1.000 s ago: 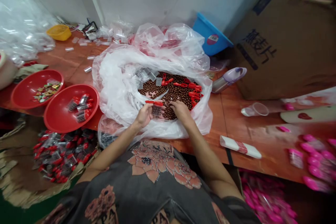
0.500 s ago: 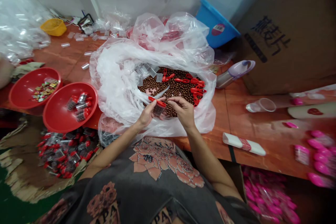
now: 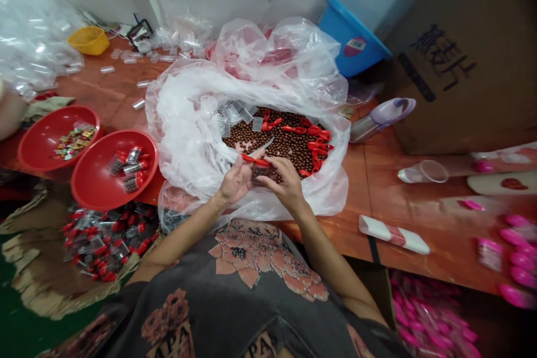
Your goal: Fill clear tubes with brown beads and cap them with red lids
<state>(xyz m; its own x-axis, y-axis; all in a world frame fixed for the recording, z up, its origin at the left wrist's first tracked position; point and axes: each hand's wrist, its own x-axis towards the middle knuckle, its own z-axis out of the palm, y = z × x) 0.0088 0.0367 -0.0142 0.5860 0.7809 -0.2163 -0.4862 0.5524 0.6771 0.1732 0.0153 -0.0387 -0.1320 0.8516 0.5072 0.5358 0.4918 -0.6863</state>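
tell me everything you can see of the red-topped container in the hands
The small container has a bright red top, tilting slightly down rightward, and a dark, see-through, plastic-looking body. The left hand and right hand hold it above the brown balls. Fingers partly hide it; its contents and whether it is closed are unclear.

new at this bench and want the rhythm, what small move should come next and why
Probably press the red top down firmly: the left hand and right hand both have hold of the small container, and the containers in the nearer red bowl have red tops too. Whether it is fully seated is too small to tell.
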